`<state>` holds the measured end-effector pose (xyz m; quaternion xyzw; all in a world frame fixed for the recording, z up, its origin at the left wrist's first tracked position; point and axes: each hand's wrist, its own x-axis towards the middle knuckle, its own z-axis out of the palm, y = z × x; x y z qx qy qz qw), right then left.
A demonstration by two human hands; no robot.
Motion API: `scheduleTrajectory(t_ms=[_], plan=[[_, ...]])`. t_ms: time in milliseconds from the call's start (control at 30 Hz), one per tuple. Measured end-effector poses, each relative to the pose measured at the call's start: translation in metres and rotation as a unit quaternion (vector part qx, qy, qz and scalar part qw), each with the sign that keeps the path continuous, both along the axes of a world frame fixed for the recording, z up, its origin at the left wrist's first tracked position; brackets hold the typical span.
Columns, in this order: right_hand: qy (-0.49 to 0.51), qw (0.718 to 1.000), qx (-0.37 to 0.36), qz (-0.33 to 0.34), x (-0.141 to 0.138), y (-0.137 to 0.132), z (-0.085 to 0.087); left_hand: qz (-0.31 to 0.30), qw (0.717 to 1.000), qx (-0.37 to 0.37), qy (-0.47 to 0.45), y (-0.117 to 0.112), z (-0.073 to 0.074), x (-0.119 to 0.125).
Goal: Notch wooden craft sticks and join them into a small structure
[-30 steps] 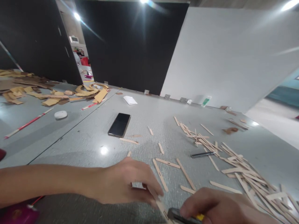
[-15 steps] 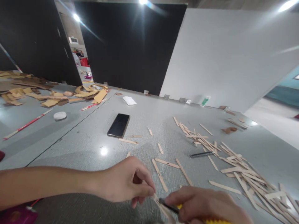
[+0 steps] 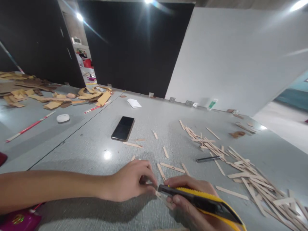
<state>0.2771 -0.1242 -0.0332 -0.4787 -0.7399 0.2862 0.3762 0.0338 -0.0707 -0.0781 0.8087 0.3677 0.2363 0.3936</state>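
My right hand (image 3: 190, 195) is wrapped round a yellow and black box cutter (image 3: 202, 202), its front end pointing left, close to my left fingertips. With thumb and fingers pinched, my left hand (image 3: 132, 181) holds the upper end of a pale wooden craft stick (image 3: 164, 200). The stick's lower end lies by the fingers of my right hand. Whether the blade is out, I cannot make out. Just beyond my hands lie a slotted craft stick (image 3: 172, 167) and several other sticks on the grey table (image 3: 86, 154).
A large heap of craft sticks (image 3: 255, 179) spreads over the right side, with a dark thin bar (image 3: 208, 159) beside it. A phone (image 3: 123, 128) lies ahead. At the left are cardboard scraps (image 3: 53, 99), a white case (image 3: 63, 118) and a purple device (image 3: 20, 220).
My right hand has come up and turned, so the box cutter's yellow body now shows above the fingers. My left hand has shifted slightly left, still pinching the stick.
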Motion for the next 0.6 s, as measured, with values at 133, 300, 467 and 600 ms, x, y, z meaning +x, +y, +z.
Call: scheduleTrajectory(t_ms=[133,300,467,600], plan=[[0.016,0.999,-0.047,-0.001,0.01,0.014,-0.018,0.013,0.995,0.098,0.012,-0.007,-0.004,0.001],[0.046,0.993,-0.103,-0.023,0.021,0.019,-0.032,-0.091,0.948,0.261,0.158,-0.037,0.0,0.003],[0.093,0.989,-0.111,-0.016,0.015,0.018,-0.03,-0.107,0.921,0.314,0.205,-0.049,0.002,0.004],[0.063,0.997,-0.038,-0.001,0.008,0.019,-0.025,-0.102,0.916,0.312,0.232,-0.05,0.0,0.004]])
